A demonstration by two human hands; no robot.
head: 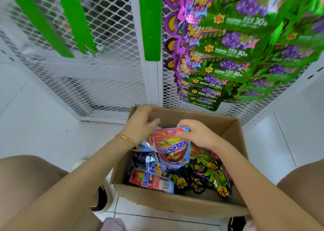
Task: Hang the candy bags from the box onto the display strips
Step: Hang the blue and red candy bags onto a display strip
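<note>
An open cardboard box (175,204) stands on the floor between my knees, holding several candy bags. My right hand (194,133) pinches the top edge of a red and blue candy bag (172,148) that stands upright in the box. My left hand (142,124), with a gold bracelet at the wrist, hovers over the box's far left corner with curled fingers; whether it holds anything is unclear. Green and purple bags (206,176) lie at the box's right. Three bare green display strips (151,22) hang on the white mesh panel.
Several green and purple grape candy bags (233,43) hang in a column at the upper right. A white mesh rack (108,83) stands behind the box. My knees flank the box on a white tiled floor (43,125).
</note>
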